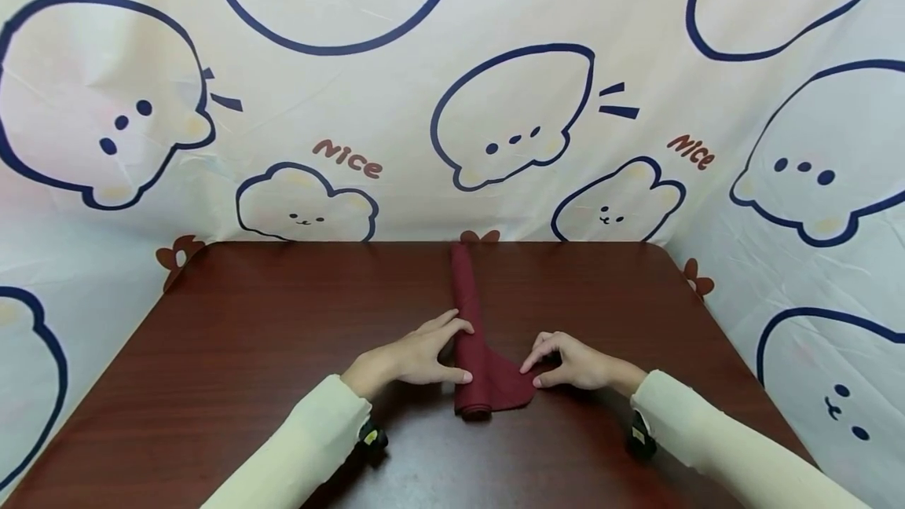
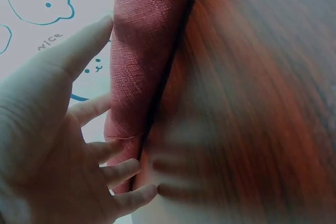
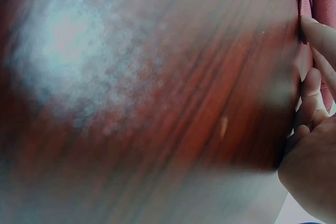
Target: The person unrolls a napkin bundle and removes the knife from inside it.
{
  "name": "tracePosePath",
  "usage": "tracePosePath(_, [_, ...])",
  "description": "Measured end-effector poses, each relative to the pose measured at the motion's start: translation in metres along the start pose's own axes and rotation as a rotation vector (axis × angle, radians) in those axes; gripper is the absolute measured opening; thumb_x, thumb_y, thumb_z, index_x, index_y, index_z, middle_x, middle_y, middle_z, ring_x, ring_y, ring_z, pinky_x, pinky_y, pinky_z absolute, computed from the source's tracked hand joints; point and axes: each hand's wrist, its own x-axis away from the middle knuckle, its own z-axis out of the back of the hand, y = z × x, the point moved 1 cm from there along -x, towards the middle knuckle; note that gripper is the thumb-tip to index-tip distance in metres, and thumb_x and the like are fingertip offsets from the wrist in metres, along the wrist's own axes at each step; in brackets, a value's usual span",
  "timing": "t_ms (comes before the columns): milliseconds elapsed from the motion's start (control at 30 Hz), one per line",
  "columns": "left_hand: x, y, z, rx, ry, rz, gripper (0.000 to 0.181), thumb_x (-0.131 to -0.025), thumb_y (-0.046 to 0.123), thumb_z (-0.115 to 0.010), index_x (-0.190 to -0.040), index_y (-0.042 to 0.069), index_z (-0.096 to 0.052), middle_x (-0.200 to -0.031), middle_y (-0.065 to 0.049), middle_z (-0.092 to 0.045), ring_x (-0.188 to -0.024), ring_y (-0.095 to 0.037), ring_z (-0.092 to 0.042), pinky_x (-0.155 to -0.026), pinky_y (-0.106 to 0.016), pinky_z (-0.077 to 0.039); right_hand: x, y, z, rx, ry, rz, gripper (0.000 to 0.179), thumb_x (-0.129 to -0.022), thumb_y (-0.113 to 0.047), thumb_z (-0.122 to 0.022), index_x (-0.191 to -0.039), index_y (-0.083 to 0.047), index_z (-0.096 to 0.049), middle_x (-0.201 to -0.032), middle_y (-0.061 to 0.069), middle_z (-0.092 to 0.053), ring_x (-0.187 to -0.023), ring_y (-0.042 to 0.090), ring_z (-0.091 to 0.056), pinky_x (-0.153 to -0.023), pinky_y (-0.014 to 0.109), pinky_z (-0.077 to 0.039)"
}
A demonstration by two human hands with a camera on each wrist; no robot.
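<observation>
A dark red cloth [image 1: 468, 289], rolled into a long tube, lies on the table and points away from me. From its near end a loose flap [image 1: 511, 387] spreads to the right. My left hand [image 1: 417, 352] touches the roll from the left, its thumb and fingers spread along it. The left wrist view shows those fingers [image 2: 89, 109] fairly straight against the woven fabric [image 2: 142, 51]. At the flap's right edge, my right hand [image 1: 576, 361] pinches the cloth between thumb and index finger. Only part of that hand [image 3: 315, 145] appears in the right wrist view.
The dark wooden table [image 1: 283, 297] has rounded far corners. A white curtain [image 1: 396, 100] printed with cartoon outlines hangs behind it and along both sides. Each sleeve cuff carries a small black wrist device, one by the left cuff [image 1: 372, 436].
</observation>
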Motion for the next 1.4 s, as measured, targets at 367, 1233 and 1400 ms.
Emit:
tracePosePath(367, [-0.003, 0.014, 0.005, 0.019, 0.146, -0.028, 0.056, -0.089, 0.042, -0.066, -0.136, 0.02, -0.046, -0.158, -0.014, -0.028, -0.145, -0.035, -0.027, -0.112, -0.056, -0.034, 0.0, 0.001, 0.0, -0.004, -0.003, 0.004, 0.021, -0.084, -0.022, -0.075, -0.104, -0.018, -0.076, -0.1, 0.004, -0.065, -0.096, 0.014, -0.056, -0.088, 0.028, -0.044])
tracePosePath(1233, [-0.026, 0.031, -0.028, -0.333, 0.171, 0.042, 0.096, -0.075, 0.076, -0.059, -0.153, 0.031, -0.025, -0.164, -0.009, -0.016, -0.151, -0.031, -0.018, -0.113, -0.056, -0.033, 0.0, 0.002, -0.001, -0.001, -0.005, -0.009, 0.02, -0.083, -0.023, -0.075, -0.103, -0.019, -0.076, -0.099, 0.002, -0.065, -0.095, 0.009, -0.054, -0.088, 0.027, -0.043])
tracePosePath(1400, [-0.027, 0.026, -0.028, -0.366, 0.16, 0.054, 0.098, -0.074, 0.076, -0.061, -0.153, 0.032, -0.023, -0.163, -0.009, -0.016, -0.151, -0.031, -0.017, -0.112, -0.056, -0.033, -0.001, 0.001, 0.0, -0.007, -0.002, -0.019, 0.02, -0.083, -0.021, -0.075, -0.103, -0.019, -0.076, -0.099, 0.002, -0.065, -0.095, 0.01, -0.055, -0.088, 0.027, -0.043])
